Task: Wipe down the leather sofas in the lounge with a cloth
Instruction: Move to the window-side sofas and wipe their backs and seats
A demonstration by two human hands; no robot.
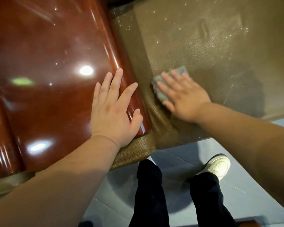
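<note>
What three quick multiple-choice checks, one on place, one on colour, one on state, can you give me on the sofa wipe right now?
1. Where does the left hand rest?
A. on the glossy wooden armrest
B. on the floor
C. on the cloth

2. What colour is the cloth?
A. red
B. grey
C. yellow

3. How does the right hand meet the cloth?
A. lifts it in a fist
B. hovers well clear of it
C. presses it flat with straight fingers on the seat cushion

Answers: 1 A, the palm lies on the reddish polished wood; 2 B, grey edges show past the fingers; 3 C, the fingers lie spread over the cloth on the olive-brown leather.
</note>
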